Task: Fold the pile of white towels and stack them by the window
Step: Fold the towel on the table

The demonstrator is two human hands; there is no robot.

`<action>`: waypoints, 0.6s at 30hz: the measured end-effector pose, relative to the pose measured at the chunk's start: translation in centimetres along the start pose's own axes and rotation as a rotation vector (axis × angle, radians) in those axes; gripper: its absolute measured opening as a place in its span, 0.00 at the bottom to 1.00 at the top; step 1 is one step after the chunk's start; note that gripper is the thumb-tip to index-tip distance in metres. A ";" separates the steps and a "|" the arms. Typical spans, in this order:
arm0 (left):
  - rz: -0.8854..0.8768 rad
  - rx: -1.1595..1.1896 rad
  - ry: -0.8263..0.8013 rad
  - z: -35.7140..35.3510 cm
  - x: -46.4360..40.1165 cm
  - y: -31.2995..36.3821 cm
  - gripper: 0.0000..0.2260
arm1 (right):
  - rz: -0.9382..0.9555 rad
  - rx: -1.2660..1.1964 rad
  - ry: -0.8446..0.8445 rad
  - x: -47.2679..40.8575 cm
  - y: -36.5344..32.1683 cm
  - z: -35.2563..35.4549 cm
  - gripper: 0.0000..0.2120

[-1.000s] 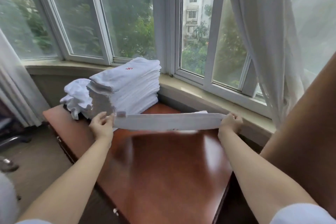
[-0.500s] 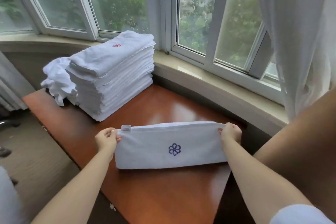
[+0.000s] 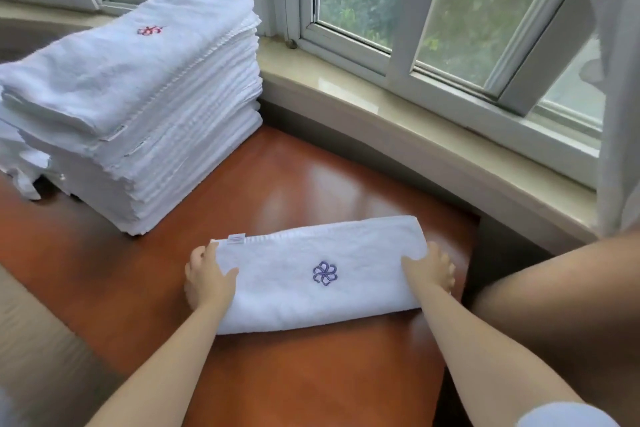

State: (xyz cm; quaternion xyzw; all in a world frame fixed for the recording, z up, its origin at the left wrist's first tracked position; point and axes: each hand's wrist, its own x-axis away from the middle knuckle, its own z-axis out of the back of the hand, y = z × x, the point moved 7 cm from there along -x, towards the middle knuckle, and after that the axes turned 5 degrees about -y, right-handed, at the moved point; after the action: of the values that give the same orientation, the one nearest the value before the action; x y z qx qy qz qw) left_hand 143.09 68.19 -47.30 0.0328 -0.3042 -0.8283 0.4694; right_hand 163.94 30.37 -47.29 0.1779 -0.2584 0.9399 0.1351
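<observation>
Lying flat now, folded towel (image 3: 318, 274) lowered onto table (image 3: 277, 374), left hand (image 3: 207, 279) and right hand (image 3: 427, 270) seemingly gripping its ends

one view alone is given, taken from a camera worn on the head and aimed forward and steeply down. the wooden table (image 3: 311, 374) is seen from above and close at hand, its near edge lost below the frame. both forearms are seen entering from the bottom edge, and the left hand (image 3: 207, 279) and right hand (image 3: 429, 269) are caught near the middle, at either end of the folded towel (image 3: 311, 302). the towel stack (image 3: 138, 97) is held at upper left, the window sill (image 3: 398, 107) crossing the upper right. straight lines are bowed by the wide lens. no second view is supplied, so no shared part is shown.
</observation>
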 end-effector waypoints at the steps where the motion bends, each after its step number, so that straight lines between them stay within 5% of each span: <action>1: 0.081 0.008 0.015 0.3 0.3 -0.4 0.29 | -0.030 0.023 -0.020 0.0 0.2 0.2 0.27; 7: 0.451 0.285 -0.294 1.1 3.3 -2.3 0.24 | -0.085 -0.222 -0.337 2.2 0.8 1.0 0.17; 12: 0.166 0.364 -0.415 5.4 8.0 1.7 0.08 | 0.018 -0.489 -0.571 7.9 -1.1 3.1 0.27; 15: -0.044 0.162 -0.330 8.6 11.7 3.4 0.09 | 0.192 -0.544 -0.635 11.9 -3.2 3.7 0.17; 18: -0.029 0.152 -0.161 12.3 14.5 2.2 0.09 | 0.301 -0.599 -0.714 16.2 -5.1 3.1 0.08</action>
State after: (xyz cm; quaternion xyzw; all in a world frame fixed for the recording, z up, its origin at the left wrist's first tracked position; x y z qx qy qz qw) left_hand 132.52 61.57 -32.76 0.0062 -0.4025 -0.8095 0.4275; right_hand 151.96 35.51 -36.01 0.4029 -0.5703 0.7138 -0.0541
